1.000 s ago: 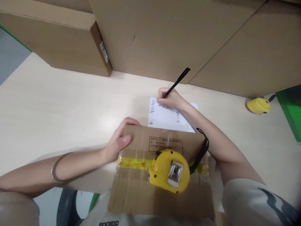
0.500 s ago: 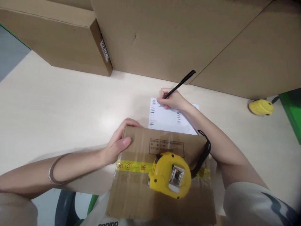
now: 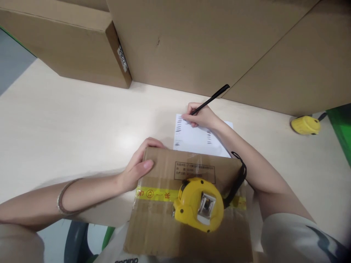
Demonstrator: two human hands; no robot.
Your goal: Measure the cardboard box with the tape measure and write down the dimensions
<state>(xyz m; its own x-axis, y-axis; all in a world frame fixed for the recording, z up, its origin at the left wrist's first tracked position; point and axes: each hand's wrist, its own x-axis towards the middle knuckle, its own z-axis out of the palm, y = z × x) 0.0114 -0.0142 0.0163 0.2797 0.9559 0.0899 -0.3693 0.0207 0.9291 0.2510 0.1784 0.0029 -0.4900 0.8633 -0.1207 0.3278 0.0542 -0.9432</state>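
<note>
My right hand (image 3: pixel 199 116) pinches a black pen (image 3: pixel 211 99) with its tip on a white sheet of paper (image 3: pixel 196 138) bearing short handwritten marks. My left hand (image 3: pixel 138 166) grips the top left corner of a small cardboard box (image 3: pixel 159 223) sealed with yellow printed tape. The box lies at the table's near edge, against my body. A yellow tape measure (image 3: pixel 199 204) with a metal clip and a black wrist strap rests on the box's top.
Large cardboard boxes (image 3: pixel 192 40) line the back of the pale table (image 3: pixel 68 120), one more (image 3: pixel 68 47) at the back left. A second yellow tape measure (image 3: pixel 305 125) lies at the right, beside a green object (image 3: pixel 342 128).
The pen's upper end has tipped a little lower and to the right while the hand stays on the paper. My left hand and the box have hardly moved.
</note>
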